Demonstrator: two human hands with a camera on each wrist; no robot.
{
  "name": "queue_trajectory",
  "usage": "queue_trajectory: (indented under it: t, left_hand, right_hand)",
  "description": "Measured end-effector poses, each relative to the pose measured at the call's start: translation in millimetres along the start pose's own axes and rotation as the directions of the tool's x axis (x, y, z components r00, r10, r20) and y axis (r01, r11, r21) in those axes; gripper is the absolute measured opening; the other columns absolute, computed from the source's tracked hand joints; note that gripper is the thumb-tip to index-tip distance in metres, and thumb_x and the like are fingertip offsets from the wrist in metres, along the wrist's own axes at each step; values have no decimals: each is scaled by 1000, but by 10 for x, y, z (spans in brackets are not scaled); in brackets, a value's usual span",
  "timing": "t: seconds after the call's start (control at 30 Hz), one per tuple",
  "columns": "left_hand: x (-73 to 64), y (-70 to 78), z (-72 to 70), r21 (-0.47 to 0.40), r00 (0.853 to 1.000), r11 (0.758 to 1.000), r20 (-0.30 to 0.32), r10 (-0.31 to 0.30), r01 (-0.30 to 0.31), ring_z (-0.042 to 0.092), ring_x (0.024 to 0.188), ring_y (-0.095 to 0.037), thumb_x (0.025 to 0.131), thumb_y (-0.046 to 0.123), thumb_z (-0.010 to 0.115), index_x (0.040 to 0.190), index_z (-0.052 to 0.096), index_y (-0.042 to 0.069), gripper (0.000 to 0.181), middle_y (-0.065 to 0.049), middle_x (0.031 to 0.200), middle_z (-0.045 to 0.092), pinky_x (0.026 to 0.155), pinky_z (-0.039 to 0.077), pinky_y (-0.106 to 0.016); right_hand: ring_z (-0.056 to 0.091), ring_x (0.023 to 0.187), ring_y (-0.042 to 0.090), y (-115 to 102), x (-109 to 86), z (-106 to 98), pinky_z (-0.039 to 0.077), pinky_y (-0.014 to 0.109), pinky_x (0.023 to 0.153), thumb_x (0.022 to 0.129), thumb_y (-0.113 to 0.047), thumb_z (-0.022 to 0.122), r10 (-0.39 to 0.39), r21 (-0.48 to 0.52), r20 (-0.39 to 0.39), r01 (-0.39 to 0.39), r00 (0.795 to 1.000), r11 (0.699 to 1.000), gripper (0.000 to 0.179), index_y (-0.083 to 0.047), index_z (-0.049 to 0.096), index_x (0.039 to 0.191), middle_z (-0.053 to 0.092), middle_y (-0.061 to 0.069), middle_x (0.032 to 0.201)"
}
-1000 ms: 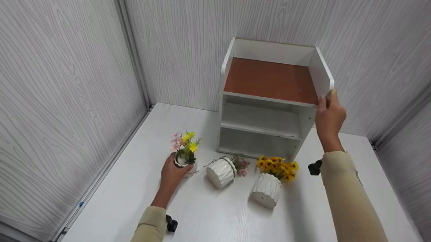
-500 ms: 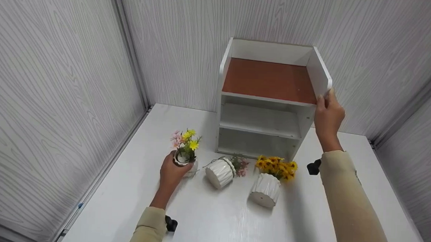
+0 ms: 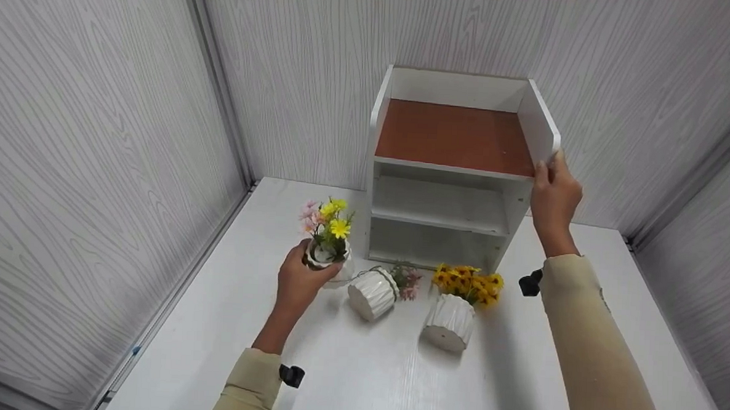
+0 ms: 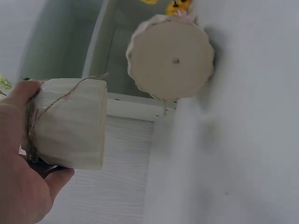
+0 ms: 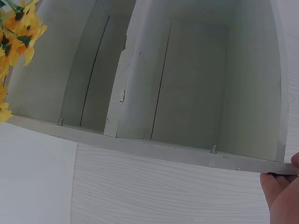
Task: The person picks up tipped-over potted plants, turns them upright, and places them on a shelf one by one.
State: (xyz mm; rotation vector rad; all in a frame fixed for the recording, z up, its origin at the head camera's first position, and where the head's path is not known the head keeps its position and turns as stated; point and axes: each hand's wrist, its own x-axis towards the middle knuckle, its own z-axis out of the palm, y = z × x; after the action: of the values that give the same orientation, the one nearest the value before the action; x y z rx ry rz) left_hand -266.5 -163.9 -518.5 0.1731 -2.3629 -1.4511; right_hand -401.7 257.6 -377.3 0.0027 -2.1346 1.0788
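Two pots (image 3: 373,293) before open cabinet (image 3: 441,224)

In the right wrist view, the right hand (image 5: 284,198) gripped the end of a side panel (image 5: 163,151) of the white cabinet (image 5: 191,84), at the lower right. The shelf (image 5: 122,77) showed a front edge with several chips. Small metal pegs (image 5: 214,149) stuck out from the panel's inner face (one in each compartment). Yellow flowers (image 5: 30,28) appeared at the upper left, a wood-grained wall (image 5: 177,196) at the bottom, and beside it a white surface (image 5: 32,172).
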Motion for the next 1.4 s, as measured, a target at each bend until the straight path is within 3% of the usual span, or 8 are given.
queue_trajectory:
  t: [0.43, 0.7, 0.97, 1.23, 1.4]
  left_hand:
    - [50, 730, 63, -110, 986, 986, 99, 133, -122, 59, 123, -26, 76, 44, 87, 143, 53, 11, 82, -9, 132, 60, 99, 52, -47]
    - [139, 1019, 177, -177, 979, 979, 159, 127, -99, 58, 127, -24, 74, 47, 87, 146, 50, 11, 89, -7, 137, 59, 102, 51, -44]
    - [286, 1369, 303, -260, 963, 955, 185, 196, -145, 61, 120, -18, 74, 49, 87, 143, 53, 13, 85, -5, 131, 62, 97, 55, -39]
    - [483, 1740, 399, -329, 948, 932, 215, 233, -154, 61, 119, -16, 74, 47, 87, 140, 55, 13, 81, -3, 130, 61, 95, 56, -35]
    - [594, 1965, 462, -340, 938, 924, 225, 262, -177, 62, 113, -15, 76, 46, 87, 137, 55, 12, 77, -4, 124, 62, 90, 57, -32]
  right_hand:
    - [67, 104, 27, 28, 16, -32, 51, 50, 89, 105, -28, 52, -5, -18, -25, 5, 1000, 1000, 29, -6, 61, 120, 71, 15, 119]
    - [65, 100, 24, 38, -11, -32, 52, 47, 87, 106, -30, 50, 10, -14, -7, -10, 1000, 1000, 29, -7, 59, 121, 71, 13, 119]
    - [64, 96, 23, 20, -2, -40, 51, 46, 84, 106, -30, 50, 1, -15, -19, -1, 1000, 1000, 28, -7, 60, 120, 71, 14, 117]
    - [64, 94, 23, 22, -7, -65, 51, 46, 82, 105, -27, 52, -9, -23, -28, 9, 1000, 1000, 24, -7, 60, 116, 72, 15, 115]
    - [67, 103, 23, 29, -14, -64, 53, 47, 86, 105, -27, 53, 0, -16, -27, -1, 1000, 1000, 32, -11, 62, 132, 71, 15, 120]
